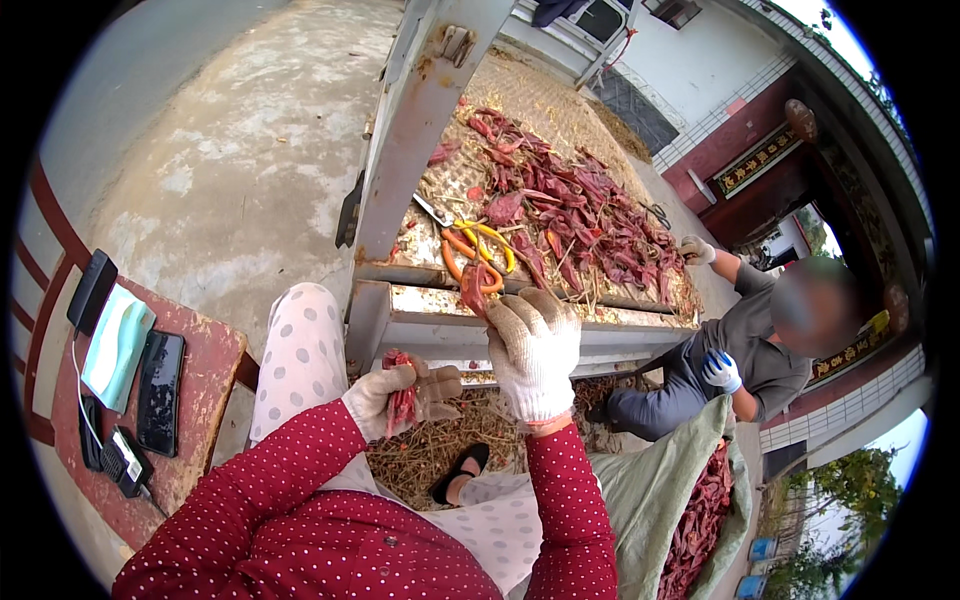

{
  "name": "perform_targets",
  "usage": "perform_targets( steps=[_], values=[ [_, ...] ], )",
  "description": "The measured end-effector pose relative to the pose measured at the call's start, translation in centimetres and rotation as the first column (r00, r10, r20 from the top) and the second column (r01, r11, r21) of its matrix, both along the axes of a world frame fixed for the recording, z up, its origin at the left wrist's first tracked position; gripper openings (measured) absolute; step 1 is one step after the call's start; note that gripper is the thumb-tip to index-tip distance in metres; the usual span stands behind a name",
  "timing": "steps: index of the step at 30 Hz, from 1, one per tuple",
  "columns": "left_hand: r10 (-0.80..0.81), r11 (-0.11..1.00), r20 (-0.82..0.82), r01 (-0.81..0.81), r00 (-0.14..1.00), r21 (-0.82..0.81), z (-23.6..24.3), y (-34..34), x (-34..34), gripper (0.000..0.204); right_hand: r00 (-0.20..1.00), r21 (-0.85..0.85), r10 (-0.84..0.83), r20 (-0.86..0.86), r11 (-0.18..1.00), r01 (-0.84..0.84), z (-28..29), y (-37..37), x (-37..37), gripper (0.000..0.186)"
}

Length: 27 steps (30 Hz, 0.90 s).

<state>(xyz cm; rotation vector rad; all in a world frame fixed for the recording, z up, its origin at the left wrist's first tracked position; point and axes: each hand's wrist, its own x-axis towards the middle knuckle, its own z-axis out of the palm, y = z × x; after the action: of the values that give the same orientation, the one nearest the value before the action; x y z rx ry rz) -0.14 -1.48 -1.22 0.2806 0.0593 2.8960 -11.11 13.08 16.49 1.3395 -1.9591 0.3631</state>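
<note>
My left hand (405, 393), in a white glove with a soiled palm, is low over the straw-strewn ground and grips dried red chili peppers (402, 400). My right hand (530, 350), in a similar glove, is at the near edge of the truck bed, fingers curled around one dried chili pepper (474, 290) at the fingertips. Just beyond it lie scissors (462, 243) with orange and yellow handles; I cannot tell whether it is one pair or two. A large heap of dried chili peppers (585, 215) spreads behind them on the bed.
At right sits a co-worker (690, 380) in gloves, one hand at the heap. An open green sack (645, 490) of chili peppers stands near my right arm. On my left, a worn red bench (205, 395) bears phones, a cable and a face mask (118, 345). A metal post (415, 130) rises ahead.
</note>
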Motion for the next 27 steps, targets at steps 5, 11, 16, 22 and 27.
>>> perform_targets(
  steps=[5,11,16,22,27],
  values=[
    [0.044,0.998,0.011,-0.043,0.999,-0.048,0.4,-0.5,0.0,0.019,0.988,0.131,-0.094,0.125,0.988,0.077,-3.7,2.4,5.4,0.035],
    [0.11,0.95,0.271,-0.021,0.956,-0.311,0.5,0.6,0.6,0.032,0.959,0.129,-0.063,0.276,0.991,0.028,-7.0,2.0,8.4,0.029],
    [0.159,0.948,0.247,-0.078,0.956,-0.308,-0.9,-0.2,0.1,0.035,0.723,-0.039,-0.007,0.691,0.998,0.047,-3.9,3.3,10.3,0.025],
    [0.097,0.91,0.121,-0.039,0.988,-0.412,-0.6,-0.2,-0.3,0.037,0.305,-0.467,0.355,0.884,0.641,0.609,-5.5,6.2,6.5,0.031],
    [0.118,0.899,0.157,-0.038,0.981,-0.437,0.6,0.5,0.1,0.027,0.231,-0.231,0.158,0.96,0.912,0.338,-7.6,3.8,5.8,0.037]
  ],
)
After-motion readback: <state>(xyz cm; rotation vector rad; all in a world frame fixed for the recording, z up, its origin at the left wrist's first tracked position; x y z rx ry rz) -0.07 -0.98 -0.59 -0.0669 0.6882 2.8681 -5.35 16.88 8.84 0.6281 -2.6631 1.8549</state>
